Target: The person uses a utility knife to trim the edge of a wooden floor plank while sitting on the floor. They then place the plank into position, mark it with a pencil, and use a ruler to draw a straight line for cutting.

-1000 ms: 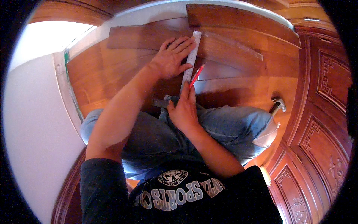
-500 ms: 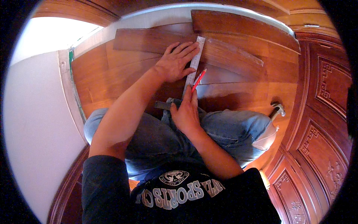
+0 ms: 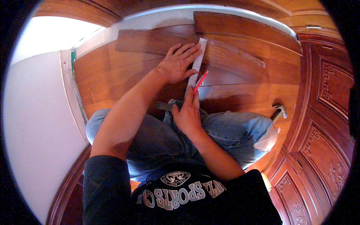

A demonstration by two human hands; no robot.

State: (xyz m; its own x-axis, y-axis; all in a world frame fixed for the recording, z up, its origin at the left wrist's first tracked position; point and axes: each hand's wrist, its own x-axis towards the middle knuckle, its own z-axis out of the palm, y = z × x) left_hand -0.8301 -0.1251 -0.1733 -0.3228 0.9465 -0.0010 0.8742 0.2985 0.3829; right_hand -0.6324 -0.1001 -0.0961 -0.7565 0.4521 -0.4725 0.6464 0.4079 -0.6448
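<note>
My left hand lies with its fingers stretched out over a brown wood plank, its fingertips and thumb against the edge of a metal ruler. The ruler runs from the plank back toward my lap. A red pencil is pinched in my right hand, its tip pointing up and away beside the ruler. The right fingers also lie by the ruler's near end, which they partly hide. Left of that hand is a short dark bar; I cannot tell whether it joins the ruler.
Another plank lies along the far wall edge. A hammer rests on the wood floor beside my right knee. Carved wooden doors stand at the right, a white wall panel at the left.
The whole view has shifted very slightly. Both hands, the ruler and the pencil keep nearly the same places.
</note>
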